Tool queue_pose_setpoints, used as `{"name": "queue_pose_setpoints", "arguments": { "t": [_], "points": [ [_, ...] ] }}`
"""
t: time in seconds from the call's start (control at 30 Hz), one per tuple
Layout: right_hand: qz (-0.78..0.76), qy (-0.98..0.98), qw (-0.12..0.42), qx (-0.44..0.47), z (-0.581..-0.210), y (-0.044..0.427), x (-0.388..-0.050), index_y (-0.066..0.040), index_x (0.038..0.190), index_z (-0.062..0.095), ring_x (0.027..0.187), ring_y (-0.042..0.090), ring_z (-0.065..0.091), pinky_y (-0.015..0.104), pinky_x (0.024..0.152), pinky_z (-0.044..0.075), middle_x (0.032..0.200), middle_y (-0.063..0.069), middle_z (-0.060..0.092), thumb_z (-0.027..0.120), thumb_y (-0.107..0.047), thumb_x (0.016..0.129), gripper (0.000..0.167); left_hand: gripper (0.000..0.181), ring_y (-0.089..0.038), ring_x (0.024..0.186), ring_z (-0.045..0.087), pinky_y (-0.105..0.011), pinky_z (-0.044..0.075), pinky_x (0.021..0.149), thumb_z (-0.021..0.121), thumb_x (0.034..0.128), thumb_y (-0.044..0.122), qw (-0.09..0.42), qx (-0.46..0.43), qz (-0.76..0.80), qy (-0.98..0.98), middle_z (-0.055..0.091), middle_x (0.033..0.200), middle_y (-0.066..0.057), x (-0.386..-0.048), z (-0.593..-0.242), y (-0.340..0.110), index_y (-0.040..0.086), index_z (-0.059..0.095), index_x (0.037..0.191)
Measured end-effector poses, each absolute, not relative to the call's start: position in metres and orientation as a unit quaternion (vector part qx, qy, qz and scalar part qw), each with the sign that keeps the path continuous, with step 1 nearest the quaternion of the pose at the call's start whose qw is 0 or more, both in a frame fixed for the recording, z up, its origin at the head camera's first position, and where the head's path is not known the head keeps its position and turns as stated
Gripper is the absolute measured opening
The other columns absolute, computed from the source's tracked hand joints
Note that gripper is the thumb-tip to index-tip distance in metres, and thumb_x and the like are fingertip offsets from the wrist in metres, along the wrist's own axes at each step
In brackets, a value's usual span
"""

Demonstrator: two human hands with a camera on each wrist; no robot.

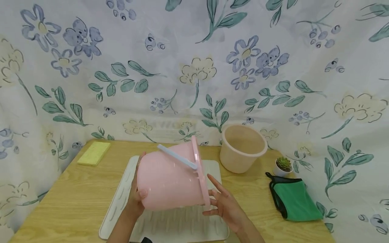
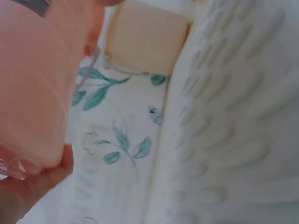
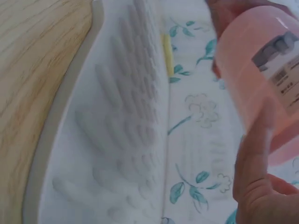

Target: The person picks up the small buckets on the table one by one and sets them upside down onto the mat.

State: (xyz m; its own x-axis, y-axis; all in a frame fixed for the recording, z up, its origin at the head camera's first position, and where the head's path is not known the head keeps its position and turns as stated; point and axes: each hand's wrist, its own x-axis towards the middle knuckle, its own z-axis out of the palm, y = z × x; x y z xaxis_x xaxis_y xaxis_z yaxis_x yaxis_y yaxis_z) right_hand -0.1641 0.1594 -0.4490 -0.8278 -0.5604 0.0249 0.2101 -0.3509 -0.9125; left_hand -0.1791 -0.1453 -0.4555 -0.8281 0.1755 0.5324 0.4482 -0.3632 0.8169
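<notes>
Beyond the spread-fingered right hand [image 1: 228,206] stands a beige bucket [image 1: 237,158], rightward a green cloth [image 1: 299,200], below a white mat [image 1: 170,228]; the left hand [image 1: 135,199] grips the tilted pink bucket [image 1: 171,180], just left of the right hand.

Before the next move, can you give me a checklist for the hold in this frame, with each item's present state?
1. Left hand grips the pink bucket near its base: ok.
2. Right hand has a firm hold: not ok; its fingers are spread at the rim rather than closed round it.
3. Bucket upright: not ok; tipped on its side, mouth toward the right hand.
4. Bucket clear of the white tray: ok, raised above it.
5. Bucket's inside empty: cannot tell; its opening is turned away.
6. Beige bucket apart from the pink one: ok.
</notes>
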Motion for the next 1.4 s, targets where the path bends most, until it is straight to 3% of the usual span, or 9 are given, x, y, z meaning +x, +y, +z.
{"name": "queue_pose_setpoints", "arguments": {
  "t": [0.07, 0.27, 0.5, 0.7, 0.87, 1.0, 1.07, 1.13, 1.4],
  "points": [
    [-0.761, 0.59, 0.226, -0.147, -0.446, 0.161, -0.163, -0.021, 0.16, 0.018, 0.104, 0.018, 0.065, 0.043, 0.085, 0.058, 0.124, 0.0, 0.059, 0.043, -0.02, 0.106, 0.06, 0.093, -0.016, 0.122, 0.044, -0.029, 0.048, 0.091, 0.057, 0.0826, 0.026, 0.134, -0.268, -0.747, -0.593, 0.034, 0.15, -0.003, -0.177, -0.445, -0.142, 0.018, 0.008, 0.161],
    [-0.703, 0.684, 0.158, -0.114, -0.443, 0.17, -0.165, -0.015, 0.159, 0.022, 0.099, 0.021, 0.066, 0.045, 0.082, 0.058, 0.124, 0.01, 0.053, 0.054, -0.019, 0.102, 0.066, 0.107, -0.017, 0.117, 0.05, -0.029, 0.054, 0.084, 0.071, 0.0674, 0.011, 0.181, -0.253, -0.708, -0.634, 0.04, 0.147, -0.007, -0.17, -0.429, -0.141, 0.012, 0.016, 0.159],
    [-0.666, 0.741, 0.058, -0.063, -0.441, 0.188, -0.175, -0.02, 0.155, 0.034, 0.094, 0.012, 0.064, 0.036, 0.076, 0.06, 0.123, 0.021, 0.052, 0.069, -0.01, 0.092, 0.073, 0.127, -0.015, 0.134, 0.036, -0.021, 0.042, 0.093, 0.086, 0.0449, 0.009, 0.255, -0.183, -0.581, -0.751, 0.025, 0.161, -0.01, -0.159, -0.419, -0.148, 0.011, 0.026, 0.157],
    [-0.576, 0.812, -0.045, -0.083, -0.441, 0.205, -0.184, -0.023, 0.152, 0.04, 0.094, 0.021, 0.065, 0.027, 0.073, 0.056, 0.12, 0.016, 0.055, 0.08, -0.008, 0.082, 0.082, 0.131, -0.015, 0.135, 0.033, -0.015, 0.037, 0.097, 0.098, 0.0392, 0.021, 0.294, -0.197, -0.516, -0.78, 0.022, 0.16, -0.01, -0.154, -0.413, -0.152, 0.008, 0.034, 0.153],
    [-0.501, 0.851, -0.11, -0.11, -0.445, 0.218, -0.191, -0.023, 0.152, 0.039, 0.095, 0.029, 0.064, 0.028, 0.072, 0.055, 0.119, 0.011, 0.057, 0.084, -0.013, 0.078, 0.087, 0.126, -0.026, 0.131, 0.039, -0.008, 0.034, 0.096, 0.099, 0.0416, 0.044, 0.342, -0.192, -0.428, -0.814, 0.026, 0.158, -0.015, -0.147, -0.41, -0.158, 0.01, 0.042, 0.149],
    [-0.452, 0.871, -0.149, -0.122, -0.45, 0.228, -0.195, -0.017, 0.152, 0.041, 0.092, 0.03, 0.065, 0.034, 0.069, 0.058, 0.118, 0.014, 0.059, 0.087, -0.011, 0.075, 0.09, 0.127, -0.037, 0.128, 0.043, -0.033, 0.054, 0.088, 0.096, 0.0406, 0.057, 0.349, -0.165, -0.354, -0.852, 0.026, 0.158, -0.018, -0.139, -0.407, -0.164, 0.014, 0.044, 0.148],
    [-0.432, 0.877, -0.167, -0.129, -0.453, 0.233, -0.197, -0.013, 0.151, 0.041, 0.09, 0.03, 0.065, 0.038, 0.066, 0.059, 0.116, 0.016, 0.059, 0.087, -0.009, 0.073, 0.091, 0.127, -0.037, 0.128, 0.043, -0.045, 0.056, 0.083, 0.095, 0.0394, 0.06, 0.345, -0.153, -0.332, -0.864, 0.026, 0.158, -0.019, -0.135, -0.406, -0.168, 0.016, 0.045, 0.148],
    [-0.419, 0.879, -0.179, -0.137, -0.454, 0.238, -0.199, -0.011, 0.151, 0.041, 0.088, 0.031, 0.065, 0.04, 0.065, 0.059, 0.114, 0.016, 0.059, 0.088, -0.008, 0.072, 0.092, 0.127, -0.038, 0.128, 0.042, -0.047, 0.056, 0.082, 0.093, 0.0396, 0.064, 0.345, -0.147, -0.317, -0.871, 0.026, 0.158, -0.019, -0.132, -0.405, -0.173, 0.016, 0.047, 0.147],
    [-0.419, 0.878, -0.177, -0.15, -0.447, 0.256, -0.203, -0.014, 0.154, 0.037, 0.088, 0.026, 0.062, 0.027, 0.065, 0.057, 0.114, 0.014, 0.056, 0.086, -0.008, 0.075, 0.093, 0.118, -0.042, 0.127, 0.037, -0.07, 0.05, 0.075, 0.074, 0.0527, 0.084, 0.346, -0.159, -0.284, -0.88, 0.026, 0.155, -0.025, -0.126, -0.404, -0.189, 0.017, 0.048, 0.146]
  ]
}}
